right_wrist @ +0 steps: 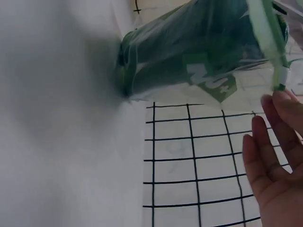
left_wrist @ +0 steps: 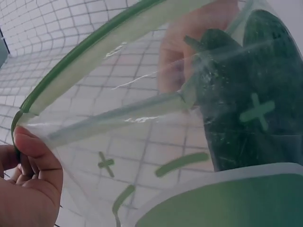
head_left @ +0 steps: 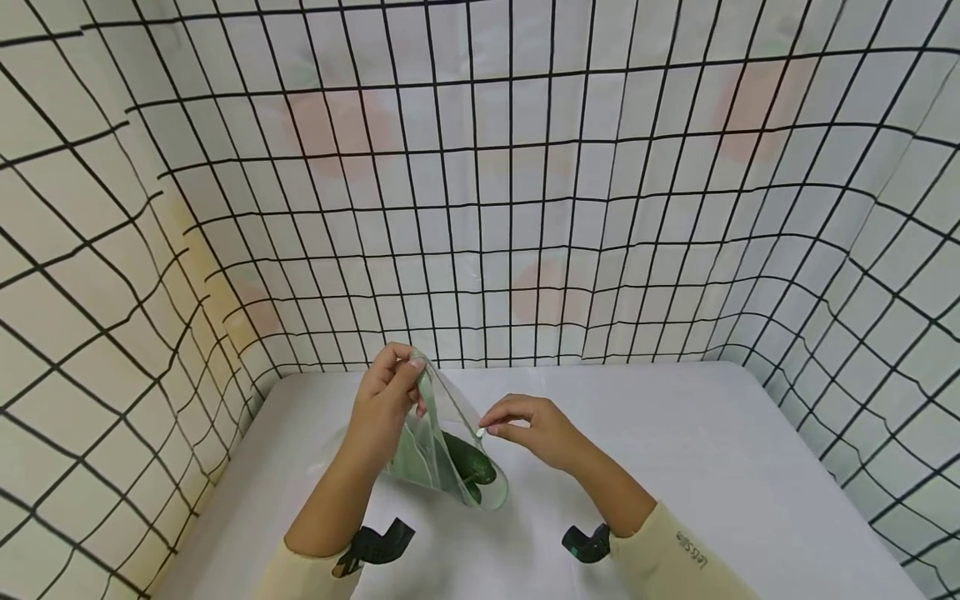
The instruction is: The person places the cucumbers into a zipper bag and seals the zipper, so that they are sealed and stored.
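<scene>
A clear zip bag [head_left: 416, 458] with green print and a green zip edge [left_wrist: 78, 59] is held slanted over the white table, its mouth spread apart. Dark green cucumbers [head_left: 467, 458] lie inside it, two of them showing side by side in the left wrist view. My left hand [head_left: 385, 396] pinches the upper corner of the mouth between thumb and fingers. At the zip's other end, my right hand [head_left: 536, 427] pinches a small white slider [right_wrist: 283, 77] with thumb and index finger. The other right fingers are extended. Part of the cucumbers is hidden behind the bag's green print.
Black wire grid [head_left: 510, 200] stands at the back and both sides, with pale sheeting behind it. The white tabletop [head_left: 675, 450] stretches out under and around the hands. Black camera mounts [head_left: 378, 543] sit on both wrists.
</scene>
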Demonstrator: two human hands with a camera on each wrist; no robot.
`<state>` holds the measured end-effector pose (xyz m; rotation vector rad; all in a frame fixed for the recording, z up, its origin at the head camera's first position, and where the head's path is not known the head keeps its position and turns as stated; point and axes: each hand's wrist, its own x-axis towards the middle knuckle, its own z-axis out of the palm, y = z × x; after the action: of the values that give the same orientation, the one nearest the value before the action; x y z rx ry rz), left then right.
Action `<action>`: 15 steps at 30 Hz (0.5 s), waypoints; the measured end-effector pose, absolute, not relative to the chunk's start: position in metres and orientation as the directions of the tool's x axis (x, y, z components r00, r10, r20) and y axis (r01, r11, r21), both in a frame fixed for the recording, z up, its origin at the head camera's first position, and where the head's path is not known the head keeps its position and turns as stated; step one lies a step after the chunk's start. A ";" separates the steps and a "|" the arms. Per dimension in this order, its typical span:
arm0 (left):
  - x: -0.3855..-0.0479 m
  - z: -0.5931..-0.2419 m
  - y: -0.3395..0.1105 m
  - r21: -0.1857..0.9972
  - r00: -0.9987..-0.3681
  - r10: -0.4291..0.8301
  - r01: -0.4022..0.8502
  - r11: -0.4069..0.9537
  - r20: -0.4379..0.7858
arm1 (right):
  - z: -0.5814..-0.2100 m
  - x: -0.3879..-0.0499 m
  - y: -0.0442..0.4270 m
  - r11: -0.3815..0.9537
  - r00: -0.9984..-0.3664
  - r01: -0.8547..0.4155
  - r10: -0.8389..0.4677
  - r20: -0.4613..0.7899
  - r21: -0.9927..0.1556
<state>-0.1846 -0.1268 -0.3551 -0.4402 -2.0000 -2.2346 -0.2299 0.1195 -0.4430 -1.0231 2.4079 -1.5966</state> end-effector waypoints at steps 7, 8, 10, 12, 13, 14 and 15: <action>-0.180 -0.338 -0.123 0.952 -0.968 0.052 0.232 -0.199 0.246 | -0.421 -0.221 0.125 0.239 -0.710 -0.626 -0.569 0.415 -0.742; -0.180 -0.335 -0.123 0.952 -0.969 0.047 0.229 -0.203 0.243 | -0.416 -0.219 0.127 0.238 -0.697 -0.648 -0.568 0.437 -0.723; -0.180 -0.328 -0.124 0.951 -0.970 0.028 0.230 -0.207 0.241 | -0.405 -0.216 0.134 0.233 -0.679 -0.678 -0.562 0.472 -0.697; -0.180 -0.320 -0.126 0.949 -0.970 0.013 0.235 -0.209 0.243 | -0.392 -0.214 0.142 0.236 -0.670 -0.696 -0.552 0.496 -0.678; -0.180 -0.316 -0.128 0.949 -0.970 0.008 0.238 -0.208 0.245 | -0.385 -0.213 0.145 0.240 -0.667 -0.703 -0.550 0.503 -0.670; -0.179 -0.312 -0.129 0.948 -0.969 0.003 0.241 -0.209 0.247 | -0.378 -0.211 0.149 0.243 -0.663 -0.710 -0.547 0.511 -0.661; -0.179 -0.307 -0.131 0.946 -0.968 -0.002 0.247 -0.210 0.252 | -0.371 -0.211 0.152 0.242 -0.655 -0.720 -0.546 0.522 -0.650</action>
<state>-0.1790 -0.1308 -0.3075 -0.2943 -1.8638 -2.3070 -0.2108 0.1521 -0.3709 -1.3533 2.6169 -1.5515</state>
